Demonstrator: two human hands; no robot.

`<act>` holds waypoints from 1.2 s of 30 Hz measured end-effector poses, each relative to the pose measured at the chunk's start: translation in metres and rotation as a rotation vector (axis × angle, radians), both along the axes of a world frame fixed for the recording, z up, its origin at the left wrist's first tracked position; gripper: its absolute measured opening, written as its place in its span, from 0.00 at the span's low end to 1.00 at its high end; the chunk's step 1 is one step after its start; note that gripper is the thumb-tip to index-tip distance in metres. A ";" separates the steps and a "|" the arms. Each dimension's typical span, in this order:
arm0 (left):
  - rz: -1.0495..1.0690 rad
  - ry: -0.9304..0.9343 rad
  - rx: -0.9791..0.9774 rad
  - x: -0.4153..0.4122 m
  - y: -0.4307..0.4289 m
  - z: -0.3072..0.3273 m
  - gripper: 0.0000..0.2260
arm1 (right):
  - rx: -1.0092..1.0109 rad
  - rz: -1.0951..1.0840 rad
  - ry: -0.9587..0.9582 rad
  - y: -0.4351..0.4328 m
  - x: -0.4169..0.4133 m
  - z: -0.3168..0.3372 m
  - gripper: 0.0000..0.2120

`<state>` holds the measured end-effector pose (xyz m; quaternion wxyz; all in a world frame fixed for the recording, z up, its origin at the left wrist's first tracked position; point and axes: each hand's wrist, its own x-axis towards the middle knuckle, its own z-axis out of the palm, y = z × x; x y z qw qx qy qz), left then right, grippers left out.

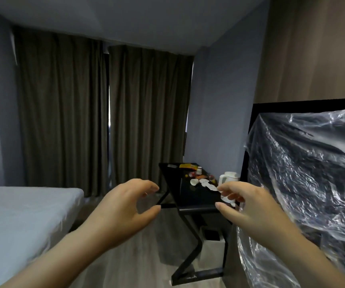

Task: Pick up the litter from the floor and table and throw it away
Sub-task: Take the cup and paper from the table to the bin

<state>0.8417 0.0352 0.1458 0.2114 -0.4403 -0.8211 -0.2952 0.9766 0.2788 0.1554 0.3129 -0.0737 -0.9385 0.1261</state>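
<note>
Litter, including a paper cup and yellow wrapper, strewn on the black surface near a kettle; left hand and right hand raised before it, fingers loosely curled, empty, apparently poised to gather; probable bin beneath.

Dim, bluish room on my feed. Closed dark brown pleated curtains leak one sliver of daylight; crinkled clear plastic sheeting throws white glare. Edges bow from the wide lens; small coloured litter scraps on the glossy black table look soft.
</note>
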 end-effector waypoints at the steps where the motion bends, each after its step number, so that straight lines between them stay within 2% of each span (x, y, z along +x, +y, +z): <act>1: -0.009 -0.018 -0.005 -0.014 0.003 -0.005 0.19 | -0.001 -0.001 -0.018 0.001 -0.013 -0.003 0.17; 8: -0.026 -0.059 -0.044 -0.106 0.041 -0.033 0.18 | -0.023 -0.003 -0.065 0.029 -0.101 -0.028 0.18; 19: -0.016 -0.081 -0.060 -0.253 0.156 -0.036 0.18 | -0.079 -0.029 -0.095 0.142 -0.254 -0.040 0.19; 36: -0.147 -0.213 -0.076 -0.480 0.283 -0.082 0.16 | -0.167 -0.113 -0.195 0.249 -0.464 -0.088 0.18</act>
